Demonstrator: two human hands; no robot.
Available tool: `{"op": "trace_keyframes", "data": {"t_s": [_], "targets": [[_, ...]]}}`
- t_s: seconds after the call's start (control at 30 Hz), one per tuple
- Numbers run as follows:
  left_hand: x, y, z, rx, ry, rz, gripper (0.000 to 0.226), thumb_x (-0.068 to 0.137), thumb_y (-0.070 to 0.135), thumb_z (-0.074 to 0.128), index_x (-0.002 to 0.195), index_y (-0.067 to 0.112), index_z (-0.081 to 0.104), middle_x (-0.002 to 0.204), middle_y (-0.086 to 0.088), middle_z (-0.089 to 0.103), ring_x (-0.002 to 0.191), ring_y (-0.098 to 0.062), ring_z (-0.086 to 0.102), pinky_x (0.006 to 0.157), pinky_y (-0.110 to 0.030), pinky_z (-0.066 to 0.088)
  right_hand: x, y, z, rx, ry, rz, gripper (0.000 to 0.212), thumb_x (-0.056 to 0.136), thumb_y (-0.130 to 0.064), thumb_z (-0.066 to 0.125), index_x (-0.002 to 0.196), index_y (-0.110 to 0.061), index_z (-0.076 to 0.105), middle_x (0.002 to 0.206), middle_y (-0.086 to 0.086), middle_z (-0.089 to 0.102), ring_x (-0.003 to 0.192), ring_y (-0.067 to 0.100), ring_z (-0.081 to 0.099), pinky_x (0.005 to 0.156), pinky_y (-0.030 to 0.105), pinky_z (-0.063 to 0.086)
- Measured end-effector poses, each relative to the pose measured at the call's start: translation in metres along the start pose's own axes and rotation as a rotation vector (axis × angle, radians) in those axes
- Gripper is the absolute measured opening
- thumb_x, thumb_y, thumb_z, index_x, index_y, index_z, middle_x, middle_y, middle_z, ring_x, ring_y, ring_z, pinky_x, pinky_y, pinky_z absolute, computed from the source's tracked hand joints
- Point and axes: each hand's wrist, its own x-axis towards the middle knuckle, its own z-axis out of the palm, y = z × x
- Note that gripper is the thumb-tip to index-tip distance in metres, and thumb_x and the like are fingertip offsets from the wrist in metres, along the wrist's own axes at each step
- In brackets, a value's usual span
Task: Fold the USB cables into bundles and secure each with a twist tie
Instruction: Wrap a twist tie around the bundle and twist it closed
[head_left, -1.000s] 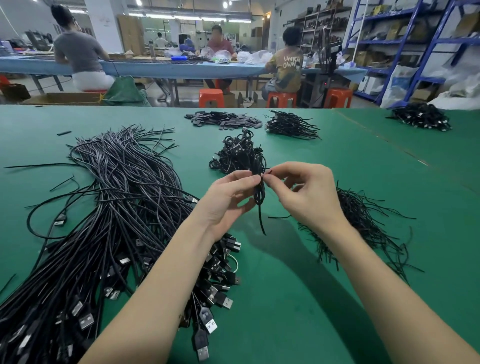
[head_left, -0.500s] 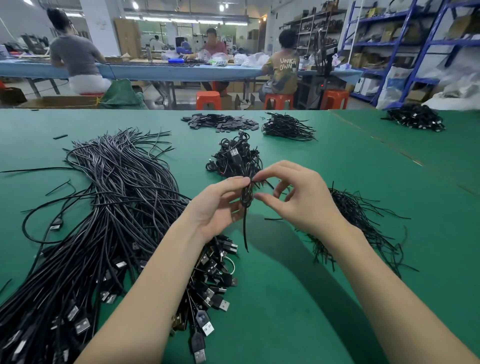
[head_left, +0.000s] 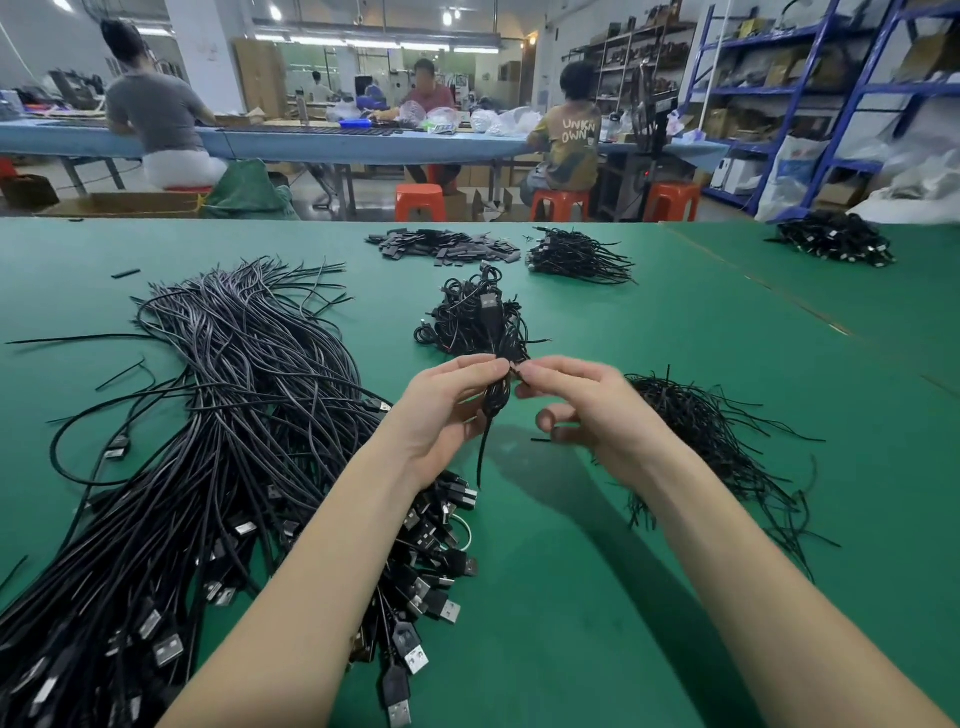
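Observation:
My left hand (head_left: 447, 410) grips a folded black USB cable bundle (head_left: 496, 397) above the green table (head_left: 571, 597), with one loose end hanging down below it. My right hand (head_left: 582, 410) pinches the twist tie at the top of the bundle, fingertips close to the left hand's. A large heap of loose USB cables (head_left: 208, 441) with plugs toward me lies to the left. Tied bundles (head_left: 478, 317) are piled just beyond my hands. A heap of thin black twist ties (head_left: 706, 431) lies to the right.
Farther back lie flat black pieces (head_left: 447, 247), another cable pile (head_left: 576, 257) and, far right, a further pile (head_left: 836, 239). Beyond the table people sit at a blue bench (head_left: 311, 143) with orange stools (head_left: 421, 202). Blue shelving (head_left: 831, 104) stands at right.
My hands have shifted slightly while working the tie. The right hand's fingertips have moved back to the top of the bundle, and its lower fingers have opened out from the bundle.

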Motion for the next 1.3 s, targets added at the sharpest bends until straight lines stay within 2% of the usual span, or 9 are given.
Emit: {"op": "trace_keyframes", "data": {"t_s": [0.13,0.3,0.4,0.53,0.77,0.9,1.0,1.17,1.3], "targets": [[0.000,0.001,-0.001,-0.014,-0.009,-0.031,0.018,0.074,0.019,0.074,0.091,0.019,0.066,0.071,0.003,0.067,0.066,-0.010,0.059,0.062,-0.024,0.040,-0.002,-0.004,-0.013,-0.674,0.113,-0.593,0.022,0.089,-0.013,0.072,0.098,-0.033,0.074,0.096,-0.017,0.074,0.061,0.009,0.067,0.059,0.016,0.045],[0.000,-0.001,-0.002,0.000,-0.020,-0.018,0.018,0.077,0.017,0.075,0.093,0.019,0.067,0.075,0.003,0.069,0.064,-0.009,0.061,0.063,-0.023,0.041,-0.003,-0.001,-0.012,-0.893,0.277,-0.808,0.002,0.086,-0.036,0.078,0.085,-0.034,0.078,0.080,-0.019,0.072,0.060,0.006,0.063,0.059,0.027,0.049],[0.001,-0.002,0.002,-0.004,0.002,0.088,0.020,0.075,0.015,0.076,0.092,0.019,0.065,0.077,0.004,0.070,0.067,-0.007,0.062,0.071,-0.025,0.042,0.002,0.003,0.000,-0.396,0.326,-0.449,0.011,0.085,-0.028,0.080,0.074,-0.025,0.078,0.067,-0.012,0.071,0.049,0.004,0.056,0.050,0.017,0.043],[0.000,-0.004,0.003,0.039,0.032,0.161,0.020,0.071,0.017,0.080,0.086,0.021,0.067,0.085,0.001,0.071,0.078,-0.009,0.064,0.079,-0.027,0.044,0.003,0.006,0.012,0.673,-0.003,0.346,0.007,0.074,-0.016,0.078,0.074,-0.014,0.071,0.065,-0.005,0.061,0.042,0.001,0.046,0.034,0.010,0.033],[0.005,-0.005,0.001,-0.006,0.082,0.060,0.013,0.083,0.009,0.073,0.087,0.019,0.066,0.072,0.001,0.069,0.064,-0.010,0.057,0.065,-0.025,0.038,0.011,0.024,-0.003,-0.608,0.321,-0.705,0.013,0.085,-0.025,0.079,0.095,-0.032,0.075,0.088,-0.020,0.074,0.059,0.008,0.065,0.063,0.022,0.053],[0.007,-0.007,0.000,0.019,0.077,0.043,0.013,0.082,0.010,0.074,0.091,0.018,0.067,0.073,0.002,0.068,0.065,-0.009,0.057,0.064,-0.024,0.038,0.014,0.031,-0.005,-0.769,0.421,-0.836,0.009,0.087,-0.026,0.079,0.096,-0.025,0.081,0.087,-0.015,0.076,0.059,0.006,0.062,0.065,0.027,0.054],[0.008,-0.008,0.000,0.047,0.087,0.070,0.015,0.080,0.010,0.075,0.090,0.017,0.067,0.076,0.002,0.069,0.069,-0.010,0.059,0.068,-0.024,0.042,0.015,0.030,-0.003,-0.649,0.335,-0.651,0.006,0.090,-0.026,0.076,0.090,-0.023,0.081,0.078,-0.012,0.076,0.055,0.012,0.063,0.058,0.027,0.053],[0.009,-0.006,0.001,0.166,0.011,0.084,0.015,0.079,0.015,0.077,0.090,0.018,0.068,0.081,0.001,0.071,0.069,-0.008,0.063,0.071,-0.024,0.045,0.013,0.017,-0.007,0.286,-0.041,0.143,0.006,0.090,-0.016,0.073,0.086,-0.012,0.074,0.070,-0.004,0.071,0.051,0.003,0.058,0.042,0.011,0.041],[0.028,0.005,0.010,0.288,0.110,0.166,0.012,0.084,0.013,0.076,0.087,0.020,0.066,0.073,0.008,0.070,0.062,-0.003,0.061,0.064,-0.023,0.045,0.014,0.034,0.008,0.313,0.116,0.035,0.013,0.093,-0.023,0.071,0.105,-0.018,0.071,0.078,-0.003,0.075,0.051,0.007,0.059,0.044,0.016,0.042]]}}
